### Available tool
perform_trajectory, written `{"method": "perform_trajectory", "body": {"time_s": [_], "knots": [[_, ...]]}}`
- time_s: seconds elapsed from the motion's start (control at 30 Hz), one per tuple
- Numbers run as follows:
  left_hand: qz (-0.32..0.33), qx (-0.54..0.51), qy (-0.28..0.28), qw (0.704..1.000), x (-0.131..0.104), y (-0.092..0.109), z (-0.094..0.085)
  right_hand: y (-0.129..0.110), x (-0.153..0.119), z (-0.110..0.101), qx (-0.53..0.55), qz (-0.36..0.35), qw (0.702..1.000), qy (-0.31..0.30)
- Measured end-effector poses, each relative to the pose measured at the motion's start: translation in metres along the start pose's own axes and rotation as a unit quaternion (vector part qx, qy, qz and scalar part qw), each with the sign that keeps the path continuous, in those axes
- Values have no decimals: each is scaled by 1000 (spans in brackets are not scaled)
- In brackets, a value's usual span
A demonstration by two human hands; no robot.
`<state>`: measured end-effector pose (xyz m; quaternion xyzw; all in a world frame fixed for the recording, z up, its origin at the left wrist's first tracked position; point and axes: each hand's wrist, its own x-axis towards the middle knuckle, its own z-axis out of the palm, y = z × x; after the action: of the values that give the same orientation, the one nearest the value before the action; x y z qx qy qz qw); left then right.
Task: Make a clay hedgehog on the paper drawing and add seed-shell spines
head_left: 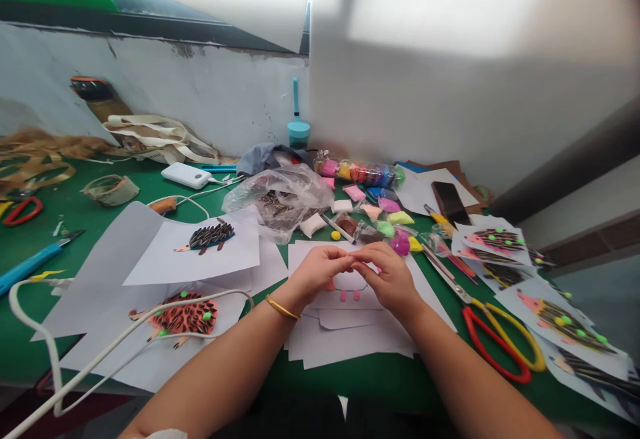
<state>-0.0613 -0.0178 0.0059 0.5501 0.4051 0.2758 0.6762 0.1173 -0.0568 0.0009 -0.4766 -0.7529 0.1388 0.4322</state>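
Drawing sheet (349, 306) with pink feet lies at the lower centre of the frame, on a stack of white papers (345, 352). My left hand (320, 269) and right hand (393, 277) meet over it, fingers curled, tips pinched close together — whether they hold anything, I cannot tell. Small coloured packets (373, 212) lie beyond, right of centre — and scissors (467, 297) rest at lower right.
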Motion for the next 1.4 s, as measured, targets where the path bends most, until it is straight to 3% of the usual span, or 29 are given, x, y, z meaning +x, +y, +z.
{"method": "perform_trajectory", "body": {"time_s": [0.17,0.37,0.6,0.77,0.83,0.9,1.03,1.13,1.27,1.4], "knots": [[-24,-21,-24,999,-4,-1,1,-2,-4,-1,0,-13,999,40],[-50,-41,-38,997,-7,1,4,-4,-6,-3,24,-25,999,41],[8,22,-14,1000,-9,4,6,-9,-7,-4,59,-13,998,-19],[88,140,32,986,-8,2,5,-2,-9,-7,-3,-10,1000,27],[149,246,66,956,-13,1,7,9,-11,-12,-72,8,997,37],[222,377,67,897,-22,-2,12,23,-14,-19,-131,28,991,18],[356,540,-38,762,-49,-22,31,51,-25,-27,-189,67,979,-16],[392,596,-76,697,-67,-42,42,60,-33,-27,-233,85,967,-51],[401,607,-48,684,-76,-61,47,51,-43,-27,-248,76,965,-38],[387,604,-39,696,-74,-64,47,27,-57,-24,-174,-8,983,-61]]}}
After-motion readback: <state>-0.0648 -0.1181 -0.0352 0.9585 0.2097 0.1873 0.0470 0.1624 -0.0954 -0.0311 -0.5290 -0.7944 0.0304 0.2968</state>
